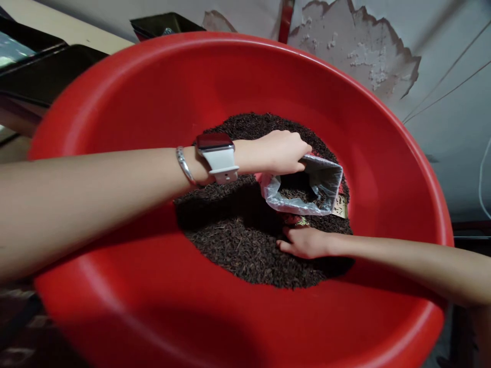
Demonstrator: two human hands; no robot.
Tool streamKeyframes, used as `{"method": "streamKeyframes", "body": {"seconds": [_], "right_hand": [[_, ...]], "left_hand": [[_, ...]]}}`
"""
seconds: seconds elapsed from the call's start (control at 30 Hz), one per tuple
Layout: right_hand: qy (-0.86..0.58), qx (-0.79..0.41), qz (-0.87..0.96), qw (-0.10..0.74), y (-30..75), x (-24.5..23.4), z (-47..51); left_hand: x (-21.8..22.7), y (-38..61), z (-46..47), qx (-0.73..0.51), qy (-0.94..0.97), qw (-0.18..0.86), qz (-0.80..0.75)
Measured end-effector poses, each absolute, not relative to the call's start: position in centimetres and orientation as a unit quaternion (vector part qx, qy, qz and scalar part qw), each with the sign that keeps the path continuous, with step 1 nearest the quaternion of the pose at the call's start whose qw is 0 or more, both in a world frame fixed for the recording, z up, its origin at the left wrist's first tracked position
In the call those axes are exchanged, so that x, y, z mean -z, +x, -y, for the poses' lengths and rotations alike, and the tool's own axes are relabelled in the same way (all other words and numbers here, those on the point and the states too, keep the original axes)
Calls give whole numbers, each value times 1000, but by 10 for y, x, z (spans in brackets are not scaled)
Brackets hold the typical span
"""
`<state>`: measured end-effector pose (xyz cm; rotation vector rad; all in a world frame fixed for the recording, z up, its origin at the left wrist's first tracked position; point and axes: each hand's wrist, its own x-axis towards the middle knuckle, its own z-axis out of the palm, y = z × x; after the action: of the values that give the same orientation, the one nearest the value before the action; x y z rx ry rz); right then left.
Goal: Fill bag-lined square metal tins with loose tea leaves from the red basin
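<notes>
Dark loose tea leaves [245, 245], rod-like and dry, lie heaped in the bottom of a big red plastic tub [115, 286]. In the heap rests a tilted box [330, 179], lined with clear plastic; some leaves are inside it. My left hand [282, 152] reaches across the tub and is closed on the box's far upper rim. A silver bangle and a smartwatch [217, 148] are on that wrist. Low beside the box's near side, my right hand [307, 242] lies on the leaves, thumb apart; its other fingertips are partly hidden.
A gold-coloured piece [340, 206] with leaves on it shows at the box's right. Behind the tub, dark open boxes [49, 71] stand at the left near a pale ledge [76, 23]. A wall with peeling paint [360, 56] rises at the back, with thin cords on the right.
</notes>
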<state>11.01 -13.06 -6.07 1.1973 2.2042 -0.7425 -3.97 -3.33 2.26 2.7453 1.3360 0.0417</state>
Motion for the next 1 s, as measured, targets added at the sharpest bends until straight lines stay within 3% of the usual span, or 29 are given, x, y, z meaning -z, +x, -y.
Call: {"method": "streamKeyframes", "body": {"seconds": [0.1,0.23,0.37,0.5,0.6,0.7,0.87,1.0], "right_hand": [[392,257,-854,225,89,25,141],[397,191,-895,70,85,-19,138],[397,11,-911,-110,101,-37,115],[328,-134,-923,-152,109,-35,105],[214,-115,-967,-73,105,-18,116],[169,-46,-982,73,104,14,131],[317,14,-903,289,117,60,128],[395,169,-776,462,121,55,115]], "left_hand": [[-22,-40,33,-17,898,44,-438],[-22,-39,32,-21,897,43,-440],[-19,-39,28,-20,900,50,-433],[-17,-39,27,-18,896,54,-440],[-20,-39,30,-21,898,41,-437],[-22,-39,33,-18,898,35,-438],[-23,-40,34,-20,896,51,-441],[-22,-39,34,-19,895,56,-443]]}}
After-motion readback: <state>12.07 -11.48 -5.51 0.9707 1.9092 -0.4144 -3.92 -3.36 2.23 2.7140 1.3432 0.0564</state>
